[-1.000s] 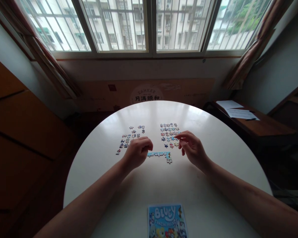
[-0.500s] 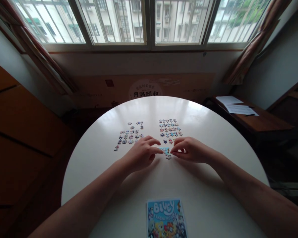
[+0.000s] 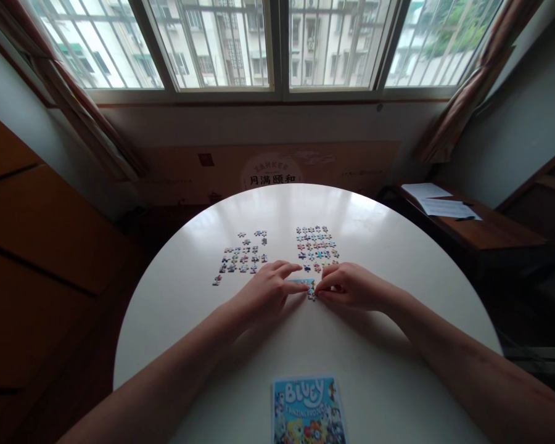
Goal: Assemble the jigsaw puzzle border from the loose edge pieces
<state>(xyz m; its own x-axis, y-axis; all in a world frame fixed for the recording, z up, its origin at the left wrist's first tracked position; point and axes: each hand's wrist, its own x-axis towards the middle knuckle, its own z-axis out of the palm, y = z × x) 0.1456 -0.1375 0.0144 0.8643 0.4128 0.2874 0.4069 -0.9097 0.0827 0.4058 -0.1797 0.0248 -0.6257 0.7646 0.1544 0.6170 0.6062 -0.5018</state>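
Between my two hands, a small joined section of jigsaw puzzle lies on the white round table. My left hand has its fingers apart, the index fingertip touching the section from the left and partly covering it. At the section's right edge, my right hand has thumb and index finger pinched together; whatever they hold is too small to make out. Loose pieces stand in rows beyond my hands, one group at the left and another at the right.
A blue picture card reading "Bluey" lies near the table's front edge. Beyond the table, a wooden side table at the right bears paper sheets and a pen. Windows and curtains are behind.
My left index finger has moved slightly right over the joined section. My right hand has closed in on the section's right edge. The view has tilted a little.
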